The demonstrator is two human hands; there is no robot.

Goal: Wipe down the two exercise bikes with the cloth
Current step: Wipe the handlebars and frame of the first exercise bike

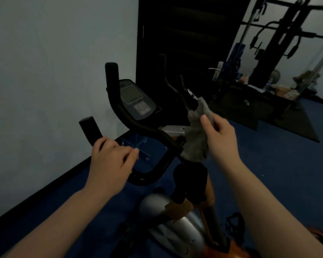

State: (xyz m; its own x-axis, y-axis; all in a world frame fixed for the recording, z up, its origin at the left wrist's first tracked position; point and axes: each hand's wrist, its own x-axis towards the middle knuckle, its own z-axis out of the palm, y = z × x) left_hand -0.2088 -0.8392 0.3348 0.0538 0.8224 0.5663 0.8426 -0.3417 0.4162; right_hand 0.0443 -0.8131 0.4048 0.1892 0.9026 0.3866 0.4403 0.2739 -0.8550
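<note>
Blue carpeted floor [268, 174] and a pale wall [45, 71] are framing a dim home gym, with a weight machine [280, 43] standing at two o'clock. An exercise bike [175, 226] is filling the centre, its console [136, 99] sitting at twelve o'clock. At nine o'clock, the left hand [110, 159] is resting on the handlebar [147, 129], fingers curled loosely over it. At three o'clock, the right hand [218, 135] is pinching a grey cloth [196, 140] against the handlebar's right side.
</note>
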